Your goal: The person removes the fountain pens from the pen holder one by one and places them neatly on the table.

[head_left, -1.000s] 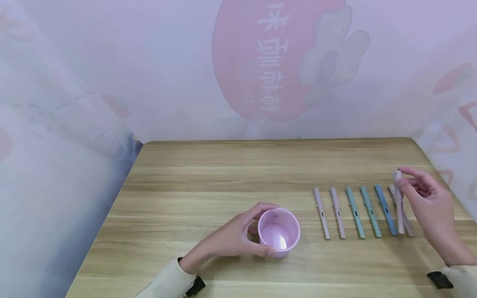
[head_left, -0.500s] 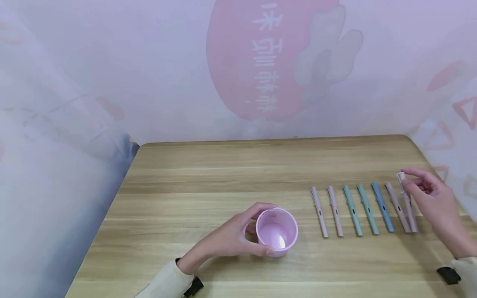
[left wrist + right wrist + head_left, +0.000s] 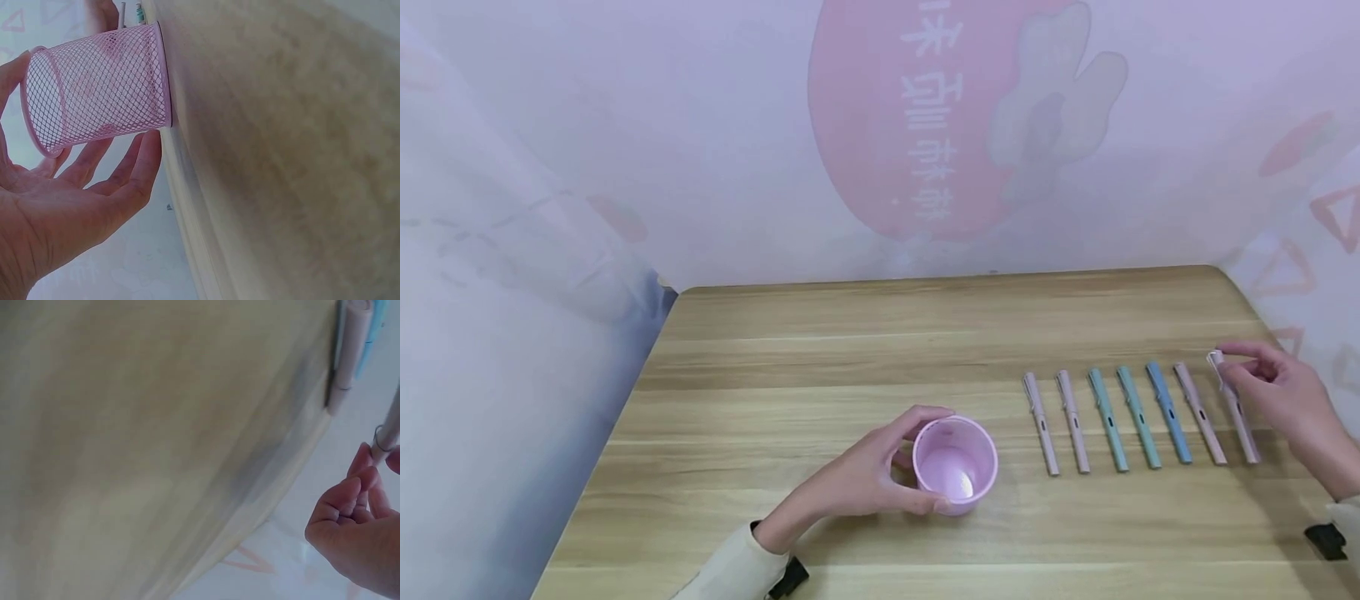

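at the row's right end, the right hand [image 3: 1285,392] pinches a pale pink pen [image 3: 1236,408] by its capped tip.

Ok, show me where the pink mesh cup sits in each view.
Head: pink mesh cup low centre on the table, left hand around it.
Left wrist: cup upper left, seen sideways, its base on the table.
Right wrist: not in it.
Shared landmark: the wooden table, in all three views.
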